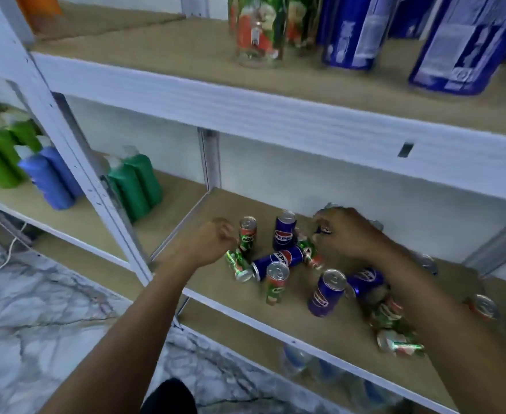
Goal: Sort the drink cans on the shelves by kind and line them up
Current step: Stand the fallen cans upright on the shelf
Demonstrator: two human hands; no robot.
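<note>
Head view looks down on a white rack (pixel 275 115) with board shelves. The middle shelf (pixel 320 327) carries the cans, and they are a jumble: blue and green kinds mixed, some upright, some on their sides, no row formed that I can see.

Toward the shelf's back edge a green can (pixel 248 231) and a blue can (pixel 284 231) stand upright, a little apart. In front of them a blue can (pixel 278 259) lies on its side, and a green one (pixel 240 265) lies tipped at its left. Nearer the front edge another green can (pixel 276 282) and blue can (pixel 327 292) stand. More cans lie toppled at the right, under the right forearm.

Left hand (pixel 207 245) is curled into a loose fist right beside the back green can; whether it grips anything I cannot tell. Right hand (pixel 347 231) reaches to the back edge with fingers bent over something there; what it pinches is hidden.

By my judgement the sorting has barely begun: nearly every can is left to stand up, group and line up.
</note>
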